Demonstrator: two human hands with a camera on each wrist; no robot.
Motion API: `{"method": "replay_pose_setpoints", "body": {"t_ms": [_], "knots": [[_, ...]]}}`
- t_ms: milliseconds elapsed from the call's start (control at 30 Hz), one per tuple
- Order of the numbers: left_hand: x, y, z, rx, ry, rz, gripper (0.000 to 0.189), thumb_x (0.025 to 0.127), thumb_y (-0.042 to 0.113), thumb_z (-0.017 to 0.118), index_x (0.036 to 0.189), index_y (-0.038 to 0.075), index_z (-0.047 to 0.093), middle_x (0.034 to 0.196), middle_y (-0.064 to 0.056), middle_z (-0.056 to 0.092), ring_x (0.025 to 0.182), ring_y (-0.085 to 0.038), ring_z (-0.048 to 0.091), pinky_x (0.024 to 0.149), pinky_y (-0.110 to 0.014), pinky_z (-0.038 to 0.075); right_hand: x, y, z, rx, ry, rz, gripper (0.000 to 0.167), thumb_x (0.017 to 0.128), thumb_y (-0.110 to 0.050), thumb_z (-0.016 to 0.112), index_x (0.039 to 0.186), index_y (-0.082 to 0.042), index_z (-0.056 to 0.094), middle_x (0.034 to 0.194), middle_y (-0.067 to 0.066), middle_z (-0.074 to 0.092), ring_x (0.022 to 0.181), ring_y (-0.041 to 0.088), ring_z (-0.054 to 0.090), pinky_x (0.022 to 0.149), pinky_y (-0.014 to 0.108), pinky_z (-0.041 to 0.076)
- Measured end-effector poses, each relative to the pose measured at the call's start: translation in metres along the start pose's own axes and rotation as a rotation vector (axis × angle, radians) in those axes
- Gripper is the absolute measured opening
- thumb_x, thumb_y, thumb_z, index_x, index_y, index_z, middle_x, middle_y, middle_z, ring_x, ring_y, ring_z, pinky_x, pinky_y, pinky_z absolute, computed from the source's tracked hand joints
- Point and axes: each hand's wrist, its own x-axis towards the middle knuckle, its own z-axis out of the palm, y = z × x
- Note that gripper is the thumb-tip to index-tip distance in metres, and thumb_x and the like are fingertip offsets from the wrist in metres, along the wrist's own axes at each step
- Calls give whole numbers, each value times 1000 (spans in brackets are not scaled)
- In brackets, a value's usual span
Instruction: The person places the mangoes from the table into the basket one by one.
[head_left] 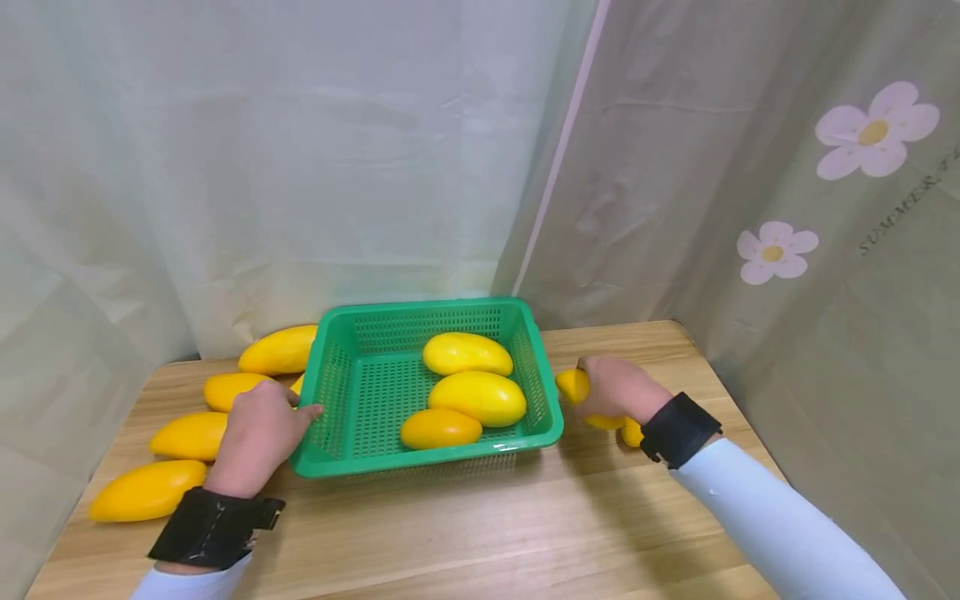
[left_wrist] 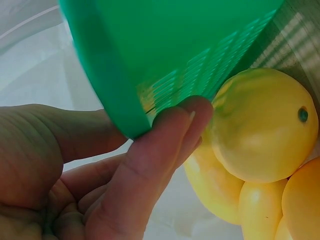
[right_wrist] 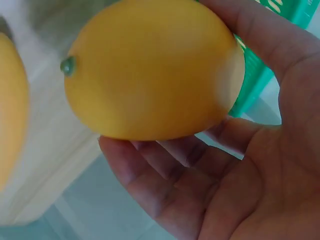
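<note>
My left hand (head_left: 258, 433) pinches the left rim of a green plastic basket (head_left: 420, 308) between thumb and fingers. The left wrist view shows the basket wall (left_wrist: 165, 45) at close range, the rim caught at the fingertips. Three yellow mangoes lie in the basket's right half, one of them a large mango (head_left: 477, 398) in the middle. To the right of the basket, my right hand (head_left: 618, 387) grips another mango (head_left: 573, 386). Thumb and curled fingers wrap this mango (right_wrist: 155, 75) in the right wrist view, its small green stem end pointing away from the palm.
Several mangoes lie left of the basket on the wooden table (head_left: 465, 533), the nearest mango (head_left: 147, 492) by the left wrist. More yellow fruit (head_left: 632, 432) sits under and beside the right hand. A pale curtain (head_left: 360, 167) hangs close behind the table and along its right side.
</note>
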Motion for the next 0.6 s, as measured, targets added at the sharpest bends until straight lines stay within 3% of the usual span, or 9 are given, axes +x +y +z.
{"method": "replay_pose_setpoints", "body": {"t_ms": [167,367,600], "knots": [[0,-1,0,1,6,5,41,83,28,69,95,-12,65,67,-13,60,56,-21,53,48,-27,38,5,-4,-11,-39,89,-34,54,65,-29,80,107,-7,55,83,5,58,71,21,53,62,30,45],[-1,-1,1,-1,2,7,42,84,27,68,97,-12,63,67,-12,60,56,-21,53,48,-27,39,8,-15,-24,-75,284,-103,45,65,-25,79,97,-6,54,77,6,57,64,21,52,53,29,42],[-1,0,0,5,-5,-8,44,84,28,68,98,-13,63,69,-13,61,57,-21,54,49,-27,39,13,-36,-32,-108,479,-120,55,70,-39,76,108,-5,54,81,8,58,68,24,55,55,34,44]]}}
